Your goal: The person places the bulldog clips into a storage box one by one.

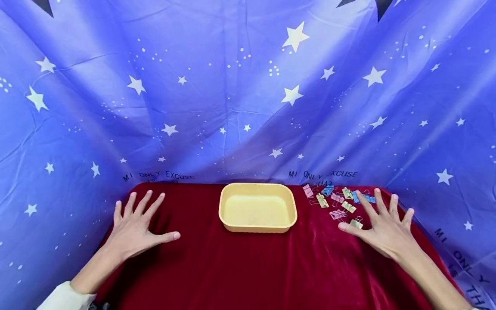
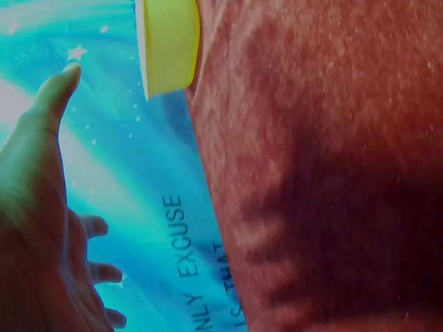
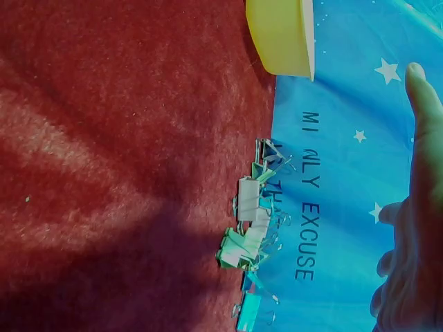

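Fingers spread wide, my left hand [image 1: 133,230] hovers above the left side of the red cloth and holds nothing. My right hand [image 1: 389,230] is likewise spread, above the cloth's right side, its thumb and index finger overlapping some binder clips in the head view. Those binder clips [image 1: 337,201], pink, yellow and blue, lie scattered at the back right; the right wrist view shows the clips [image 3: 239,247] too, below and apart from the hand. A yellow rectangular tray [image 1: 257,228] stands between the hands near the back, with no object visible inside.
Red velvety cloth [image 1: 248,271] covers the table. Blue curtains [image 1: 232,86] with white stars and printed lettering rise behind the table and along both sides. A small dark object [image 1: 103,306] shows beside the left sleeve [image 1: 67,297].
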A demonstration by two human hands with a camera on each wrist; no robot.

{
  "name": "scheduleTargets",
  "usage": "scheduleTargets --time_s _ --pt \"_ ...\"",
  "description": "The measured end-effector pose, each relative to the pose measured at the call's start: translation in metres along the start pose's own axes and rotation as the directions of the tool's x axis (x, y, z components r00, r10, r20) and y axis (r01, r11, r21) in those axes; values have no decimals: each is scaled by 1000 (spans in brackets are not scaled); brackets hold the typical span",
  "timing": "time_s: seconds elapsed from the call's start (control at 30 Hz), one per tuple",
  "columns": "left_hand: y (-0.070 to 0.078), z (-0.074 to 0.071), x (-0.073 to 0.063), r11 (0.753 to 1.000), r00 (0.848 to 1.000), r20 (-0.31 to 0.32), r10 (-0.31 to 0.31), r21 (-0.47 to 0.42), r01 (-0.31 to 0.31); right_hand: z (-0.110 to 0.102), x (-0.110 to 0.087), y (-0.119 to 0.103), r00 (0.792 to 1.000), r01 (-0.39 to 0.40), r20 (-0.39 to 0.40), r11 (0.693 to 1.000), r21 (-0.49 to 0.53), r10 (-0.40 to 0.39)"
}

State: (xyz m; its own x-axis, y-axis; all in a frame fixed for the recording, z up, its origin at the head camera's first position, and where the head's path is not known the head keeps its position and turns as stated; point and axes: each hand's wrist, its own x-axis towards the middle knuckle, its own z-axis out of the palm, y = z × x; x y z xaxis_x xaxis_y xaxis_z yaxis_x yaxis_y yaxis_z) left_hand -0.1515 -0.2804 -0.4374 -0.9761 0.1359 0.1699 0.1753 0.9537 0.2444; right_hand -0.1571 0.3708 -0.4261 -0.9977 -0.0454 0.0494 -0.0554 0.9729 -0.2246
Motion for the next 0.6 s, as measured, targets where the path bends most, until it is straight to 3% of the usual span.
scheduleTargets --time_s 0.27,0.6 --pt "20 13 9 991 990 -57 131 -14 -132 3 9 -8 1000 12 9 1000 5 -12" --pt "57 34 20 951 951 -97 294 -73 -301 4 18 -17 999 19 38 1000 12 -19"
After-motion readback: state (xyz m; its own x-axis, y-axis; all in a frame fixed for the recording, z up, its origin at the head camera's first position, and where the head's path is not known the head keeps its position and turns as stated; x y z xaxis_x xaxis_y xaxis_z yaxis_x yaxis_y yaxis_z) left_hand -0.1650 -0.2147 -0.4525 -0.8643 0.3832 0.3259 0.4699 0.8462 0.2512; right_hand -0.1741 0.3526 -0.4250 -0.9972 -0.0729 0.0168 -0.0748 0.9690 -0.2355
